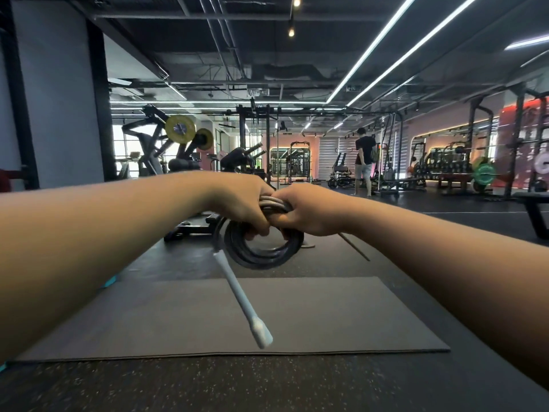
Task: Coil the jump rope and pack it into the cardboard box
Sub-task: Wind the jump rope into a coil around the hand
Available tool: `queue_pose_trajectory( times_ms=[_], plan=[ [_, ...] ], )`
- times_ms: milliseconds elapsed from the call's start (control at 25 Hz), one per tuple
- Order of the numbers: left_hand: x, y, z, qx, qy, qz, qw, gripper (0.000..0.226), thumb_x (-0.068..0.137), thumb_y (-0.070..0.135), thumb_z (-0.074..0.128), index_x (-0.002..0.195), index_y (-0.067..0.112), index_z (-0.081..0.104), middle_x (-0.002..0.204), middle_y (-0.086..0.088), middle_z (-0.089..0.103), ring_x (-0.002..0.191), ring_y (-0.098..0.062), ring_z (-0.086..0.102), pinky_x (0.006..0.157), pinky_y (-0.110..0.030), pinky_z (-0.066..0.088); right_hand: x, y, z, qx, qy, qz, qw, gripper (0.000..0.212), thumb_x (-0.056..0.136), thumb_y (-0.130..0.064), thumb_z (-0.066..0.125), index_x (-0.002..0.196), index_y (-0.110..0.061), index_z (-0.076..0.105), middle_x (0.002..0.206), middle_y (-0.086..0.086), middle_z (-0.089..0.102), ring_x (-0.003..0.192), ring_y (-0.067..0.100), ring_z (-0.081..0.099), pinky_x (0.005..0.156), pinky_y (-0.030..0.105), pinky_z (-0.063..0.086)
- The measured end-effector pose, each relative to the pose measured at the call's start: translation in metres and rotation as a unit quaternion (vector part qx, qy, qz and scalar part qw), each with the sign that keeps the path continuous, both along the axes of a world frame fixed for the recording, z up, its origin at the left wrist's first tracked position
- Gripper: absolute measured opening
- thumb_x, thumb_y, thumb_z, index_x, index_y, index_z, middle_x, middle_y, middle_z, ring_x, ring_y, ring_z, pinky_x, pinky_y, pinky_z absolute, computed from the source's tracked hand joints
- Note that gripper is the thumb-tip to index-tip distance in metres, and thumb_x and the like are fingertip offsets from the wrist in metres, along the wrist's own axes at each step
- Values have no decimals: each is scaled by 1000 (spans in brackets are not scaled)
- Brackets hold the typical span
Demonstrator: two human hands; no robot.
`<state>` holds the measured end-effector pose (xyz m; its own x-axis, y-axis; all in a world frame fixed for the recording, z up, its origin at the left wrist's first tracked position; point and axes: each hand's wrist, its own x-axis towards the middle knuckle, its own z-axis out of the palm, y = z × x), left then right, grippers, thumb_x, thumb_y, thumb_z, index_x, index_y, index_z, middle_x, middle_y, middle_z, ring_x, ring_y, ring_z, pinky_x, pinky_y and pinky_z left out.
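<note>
The jump rope [261, 254] is a dark cord wound into several round loops that hang in the air in front of me. My left hand [240, 203] and my right hand [306, 212] both grip the top of the coil, knuckles almost touching. One white handle [242, 295] dangles from the coil's left side and points down toward me. A thin dark end [355, 248] sticks out down to the right below my right hand. No cardboard box is in view.
A grey mat [326, 316] lies on the black speckled floor below my hands. A black bench base [193, 227] stands behind the coil at left. Weight machines and racks line the back, and a person [364, 162] stands far off at right.
</note>
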<state>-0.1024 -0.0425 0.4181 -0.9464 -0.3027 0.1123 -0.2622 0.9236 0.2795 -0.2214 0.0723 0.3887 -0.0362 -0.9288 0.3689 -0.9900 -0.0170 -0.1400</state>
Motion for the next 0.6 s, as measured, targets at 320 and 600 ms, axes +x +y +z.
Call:
queue_pose_trajectory(
  times_ms=[320,600],
  plan=[
    [11,15,-11,101,-5,1,995,53,66,53,82,78,3,70,49,-3,52,47,-18,54,57,-29,53,-27,35,-16,27,-275,64,959,38,81,-40,74,99,-7,70,86,11,50,74,24,43,61,32,34],
    [15,13,10,2,-70,14,997,59,75,71,63,70,13,74,48,0,46,45,-19,53,61,-38,58,-39,34,-45,-53,-380,101,918,28,90,-31,60,105,-10,72,77,11,57,74,25,42,61,34,32]
  ],
)
